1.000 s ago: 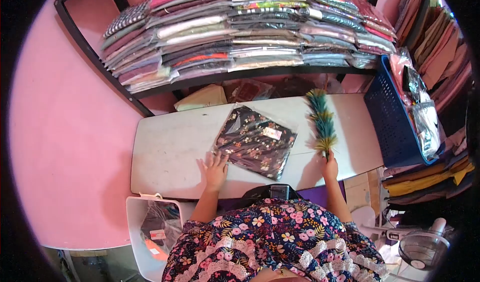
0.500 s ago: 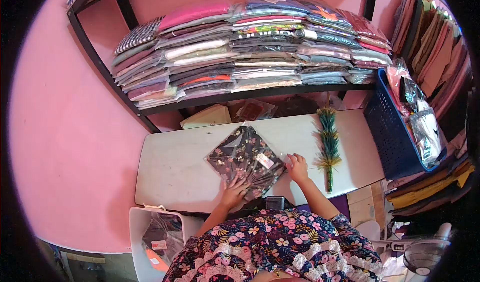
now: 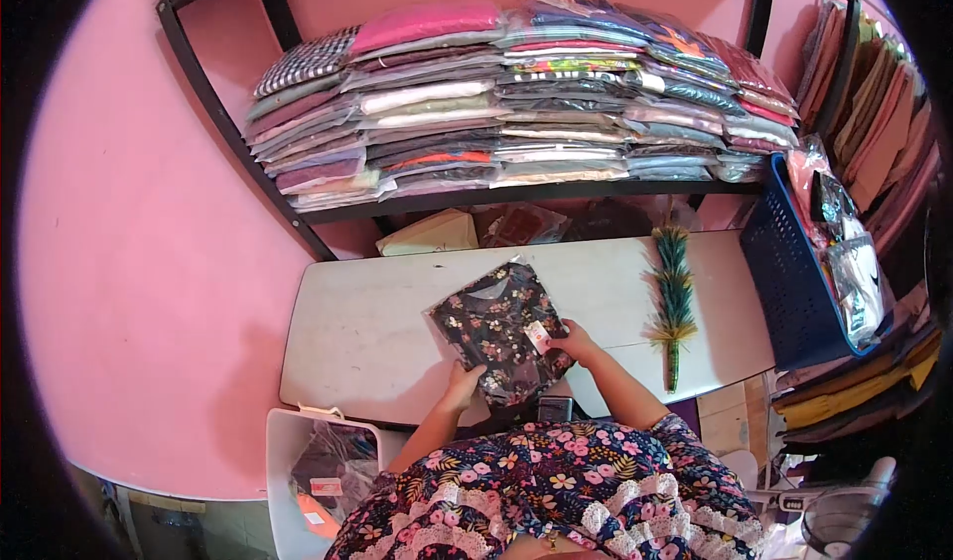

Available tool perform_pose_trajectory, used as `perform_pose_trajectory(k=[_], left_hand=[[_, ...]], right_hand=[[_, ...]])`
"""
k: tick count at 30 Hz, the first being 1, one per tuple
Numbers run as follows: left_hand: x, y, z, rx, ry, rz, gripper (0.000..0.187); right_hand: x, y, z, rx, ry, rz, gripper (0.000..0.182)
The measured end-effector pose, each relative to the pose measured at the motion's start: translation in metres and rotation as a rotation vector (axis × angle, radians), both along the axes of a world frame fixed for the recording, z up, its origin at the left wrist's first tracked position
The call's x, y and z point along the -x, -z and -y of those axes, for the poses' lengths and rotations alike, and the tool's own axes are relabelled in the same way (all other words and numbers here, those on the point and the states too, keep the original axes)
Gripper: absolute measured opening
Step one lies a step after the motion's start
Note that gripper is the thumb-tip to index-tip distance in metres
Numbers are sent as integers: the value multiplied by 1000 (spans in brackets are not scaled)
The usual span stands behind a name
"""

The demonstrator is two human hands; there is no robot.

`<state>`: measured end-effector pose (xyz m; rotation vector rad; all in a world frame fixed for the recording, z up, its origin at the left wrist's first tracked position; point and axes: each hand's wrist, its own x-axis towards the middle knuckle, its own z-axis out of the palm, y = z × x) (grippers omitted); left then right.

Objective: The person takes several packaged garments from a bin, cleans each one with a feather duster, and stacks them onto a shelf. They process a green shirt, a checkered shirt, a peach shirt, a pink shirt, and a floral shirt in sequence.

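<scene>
A folded black floral garment in a clear plastic bag is between my hands, over the front of the white table. My left hand grips its lower left edge, thumb on top and the other fingers hidden. On the opposite edge, my right hand is closed on the bag beside a white tag. The bag lies at a slant, one corner pointing to the back of the table.
Bagged clothes fill the black shelf behind the white table. A green feather duster lies to the right, near a blue basket of bagged items. At lower left stands a white bin with packages inside.
My left hand has gone from lying flat on the bag to gripping its lower left edge. My right hand has closed on the right edge, and the bag has turned slightly.
</scene>
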<state>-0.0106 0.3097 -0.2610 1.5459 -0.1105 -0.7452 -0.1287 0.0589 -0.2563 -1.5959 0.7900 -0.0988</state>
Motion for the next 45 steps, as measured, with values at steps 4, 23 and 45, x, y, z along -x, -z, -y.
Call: perform_pose_trajectory(k=[4,23,45], left_hand=[[1,-71,11,188,119,-88,43],[-32,-407,160,310,579,843,57],[-223,-514,405,-372,168,1119,53]], right_hand=[[10,-38,7,-504,-141,236,55],[66,-386,112,40,48,835,55],[-153,-468,376,319,-32,545,26]])
